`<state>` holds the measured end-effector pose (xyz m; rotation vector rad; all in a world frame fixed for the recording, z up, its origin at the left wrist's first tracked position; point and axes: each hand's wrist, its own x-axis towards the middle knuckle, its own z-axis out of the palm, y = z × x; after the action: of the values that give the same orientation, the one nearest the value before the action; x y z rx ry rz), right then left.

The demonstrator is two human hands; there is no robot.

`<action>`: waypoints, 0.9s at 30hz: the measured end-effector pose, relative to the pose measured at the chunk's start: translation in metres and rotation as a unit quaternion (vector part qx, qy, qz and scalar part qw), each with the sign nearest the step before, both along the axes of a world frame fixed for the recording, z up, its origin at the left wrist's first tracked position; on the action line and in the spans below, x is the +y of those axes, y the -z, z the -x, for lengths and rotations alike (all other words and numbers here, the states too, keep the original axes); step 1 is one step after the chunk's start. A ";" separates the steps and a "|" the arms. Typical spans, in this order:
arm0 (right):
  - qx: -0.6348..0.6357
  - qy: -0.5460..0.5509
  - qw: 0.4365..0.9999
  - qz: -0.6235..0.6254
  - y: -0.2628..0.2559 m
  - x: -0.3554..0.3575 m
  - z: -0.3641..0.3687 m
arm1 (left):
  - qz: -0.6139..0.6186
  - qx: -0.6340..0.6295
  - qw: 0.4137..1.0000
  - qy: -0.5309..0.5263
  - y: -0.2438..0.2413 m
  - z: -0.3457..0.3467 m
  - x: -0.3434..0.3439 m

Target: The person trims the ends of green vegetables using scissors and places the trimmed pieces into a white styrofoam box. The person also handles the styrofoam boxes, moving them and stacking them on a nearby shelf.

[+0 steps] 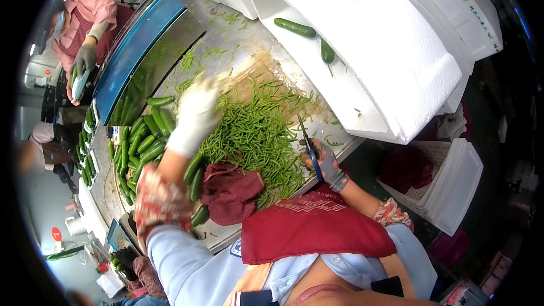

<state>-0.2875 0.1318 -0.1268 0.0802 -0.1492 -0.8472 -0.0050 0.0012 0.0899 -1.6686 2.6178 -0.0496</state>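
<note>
My right hand point(326, 161), in a grey glove with pink spots, holds scissors point(313, 157) with blue handles. The blades point away from me over the table. My left hand point(197, 110), in a white glove, is blurred by motion above the table, beside the cucumbers; its fingers and anything in them cannot be made out. Between my hands spreads a heap of thin green stem pieces point(259, 136). Whole cucumbers point(144, 140) are piled left of my left forearm. A crumpled dark red cloth point(231, 193) lies near the table's front edge, with a few cucumbers point(196, 178) beside it.
A white foam box point(331, 93) lies tipped on the right, with two cucumbers point(294, 27) inside. A blue-topped metal panel point(140, 55) stands at the left. Beyond it, a person point(87, 25) holds a cucumber. A white crate point(446, 191) sits low at the right.
</note>
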 end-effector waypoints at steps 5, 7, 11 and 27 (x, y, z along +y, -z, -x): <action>-0.247 -0.183 0.938 -0.161 0.025 0.003 0.012 | 0.047 -0.097 0.963 0.249 0.042 0.146 -0.116; -0.184 -0.148 0.963 -0.130 0.019 0.007 0.009 | -0.012 -0.059 0.962 0.265 0.083 0.182 -0.164; -0.039 0.048 0.987 -0.148 0.030 0.034 0.011 | -0.059 -0.112 0.959 0.255 0.093 0.230 -0.197; 0.353 0.173 0.919 0.040 -0.038 0.006 0.028 | -0.149 -0.040 0.977 0.148 0.057 0.169 -0.104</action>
<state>-0.3157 0.1382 -0.0891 -0.3392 0.4967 -1.1735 -0.1739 -0.1025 0.0326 -1.1536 2.6282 0.2495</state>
